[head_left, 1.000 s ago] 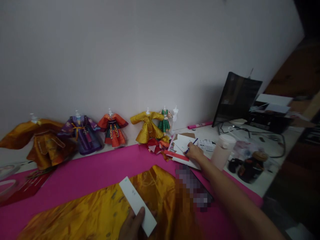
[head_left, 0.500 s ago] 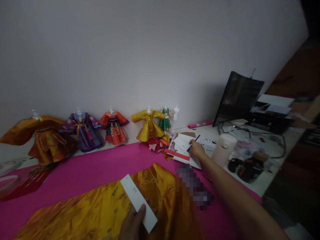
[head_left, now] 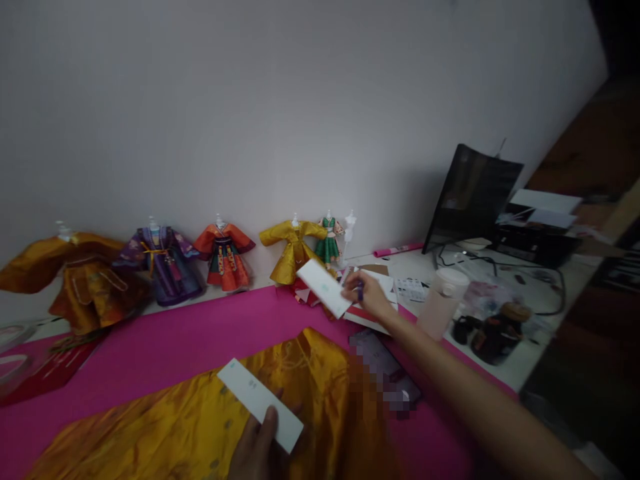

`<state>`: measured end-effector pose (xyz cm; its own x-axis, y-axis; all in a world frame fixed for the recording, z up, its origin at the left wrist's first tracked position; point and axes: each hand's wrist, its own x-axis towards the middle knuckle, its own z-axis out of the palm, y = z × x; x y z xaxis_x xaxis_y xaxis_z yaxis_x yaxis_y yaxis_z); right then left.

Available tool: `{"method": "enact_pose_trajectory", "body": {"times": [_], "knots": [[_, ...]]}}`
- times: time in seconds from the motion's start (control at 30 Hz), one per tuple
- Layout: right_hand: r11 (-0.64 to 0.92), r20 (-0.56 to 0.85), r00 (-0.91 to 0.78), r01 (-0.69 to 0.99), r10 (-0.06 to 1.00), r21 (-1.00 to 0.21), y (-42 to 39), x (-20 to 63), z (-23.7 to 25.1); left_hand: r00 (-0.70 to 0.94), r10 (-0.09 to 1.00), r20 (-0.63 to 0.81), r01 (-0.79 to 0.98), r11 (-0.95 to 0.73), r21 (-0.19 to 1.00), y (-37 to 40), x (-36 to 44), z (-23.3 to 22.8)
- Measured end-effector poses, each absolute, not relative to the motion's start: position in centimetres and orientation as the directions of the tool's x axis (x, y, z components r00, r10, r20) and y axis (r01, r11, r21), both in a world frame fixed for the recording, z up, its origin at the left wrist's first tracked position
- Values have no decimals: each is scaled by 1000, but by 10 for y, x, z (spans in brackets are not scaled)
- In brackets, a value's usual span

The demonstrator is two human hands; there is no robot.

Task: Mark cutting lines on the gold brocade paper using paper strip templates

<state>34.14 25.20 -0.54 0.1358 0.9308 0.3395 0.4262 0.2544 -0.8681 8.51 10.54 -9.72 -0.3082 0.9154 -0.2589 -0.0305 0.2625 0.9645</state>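
Item, left hand (head_left: 257, 445): I am pinning a white paper strip (head_left: 260, 413) under my thumb onto golden fabric (head_left: 200, 427) on the pink sheet (head_left: 190, 340).
Item, right hand (head_left: 369, 298): my fingers are closing around a second white card (head_left: 324, 288) and a purple pen (head_left: 359, 289), raised above the paper pile (head_left: 375, 313).

a row of small doll costumes stands along the white wall (head_left: 300, 100): a brown-gold robe (head_left: 83, 280), a purple robe (head_left: 160, 263), an orange-red dress (head_left: 225, 257), a yellow dress (head_left: 293, 250), a green dress (head_left: 329, 243) and a bare white mannequin (head_left: 351, 227). a pink sheet (head_left: 165, 347) covers the table. to the right, a dark monitor (head_left: 473, 197) leans beside a black printer (head_left: 537, 230) with cables; nearer stand a pale lidded cup (head_left: 443, 303) and dark jars (head_left: 487, 330). a pink roll (head_left: 397, 251) lies by the wall
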Motion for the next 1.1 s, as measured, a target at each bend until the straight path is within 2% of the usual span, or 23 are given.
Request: {"method": "enact_pose_trajectory", "body": {"times": [0.1, 0.17, 0.27, 0.43, 0.47, 0.53, 0.6, 0.73, 0.9, 1.1], "knots": [[292, 284, -77, 353, 956, -889, 203, 288, -12, -313, 917, -246, -54, 241, 969, 104, 87, -96], [234, 171, -237, 269, 956, -934, 172, 263, -13, -308, 924, -227, -65, 217, 974, 102, 88, -94], [195, 83, -278, 404, 957, -894, 142, 244, -10, -293, 933, -210, -80, 195, 978, 102, 87, -89], [324, 122, -369, 557, 921, -765, 149, 251, -16, -293, 929, -224, -55, 218, 974, 105, 81, -83], [316, 125, -332, 622, 935, -717, 159, 260, -18, -310, 924, -223, -37, 223, 974, 105, 80, -82], [169, 108, -130, 777, 986, -607, 185, 287, -21, -350, 913, -212, -10, 222, 975, 104, 81, -82], [25, 110, 43, 837, 993, -546, 214, 323, -23, -367, 910, -191, -23, 196, 980, 101, 85, -82], [-272, 90, 334, 874, 938, -404, 257, 385, -32, -366, 916, -162, -60, 150, 987, 97, 91, -81], [-386, 85, 428, 871, 900, -303, 278, 409, -54, -383, 911, -155, -9, 164, 986, 96, 91, -81], [-402, 79, 434, 878, 897, -260, 293, 410, -67, -334, 918, -213, -147, 172, 974, 95, 96, -80]]}}
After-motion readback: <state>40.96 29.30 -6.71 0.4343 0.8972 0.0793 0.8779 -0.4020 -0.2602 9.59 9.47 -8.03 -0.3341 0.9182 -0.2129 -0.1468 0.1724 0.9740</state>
